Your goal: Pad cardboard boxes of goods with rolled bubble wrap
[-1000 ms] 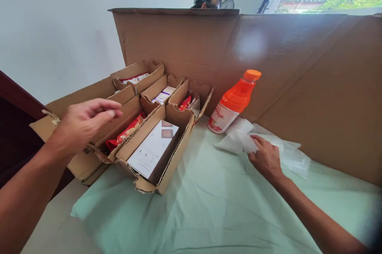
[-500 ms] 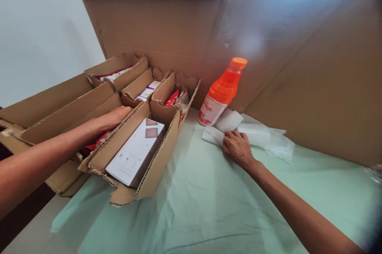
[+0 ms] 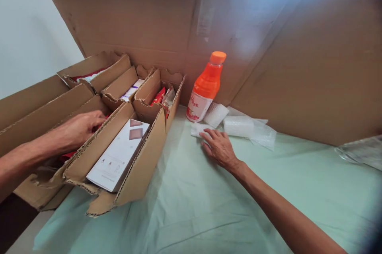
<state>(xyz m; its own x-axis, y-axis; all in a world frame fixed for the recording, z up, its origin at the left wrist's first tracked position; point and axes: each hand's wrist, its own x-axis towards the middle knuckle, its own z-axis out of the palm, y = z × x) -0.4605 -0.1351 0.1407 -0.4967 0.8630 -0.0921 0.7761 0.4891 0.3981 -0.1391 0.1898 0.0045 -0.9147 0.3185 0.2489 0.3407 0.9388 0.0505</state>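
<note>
Cardboard and the left hand mostly hide a red packet

Bottle label and white box, both illegible

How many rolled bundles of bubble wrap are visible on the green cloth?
3: a front bundle by the right hand, a middle bundle beside the orange-capped bottle, and a rightmost bundle beside loose bubble wrap. More may be hidden behind these.
</note>
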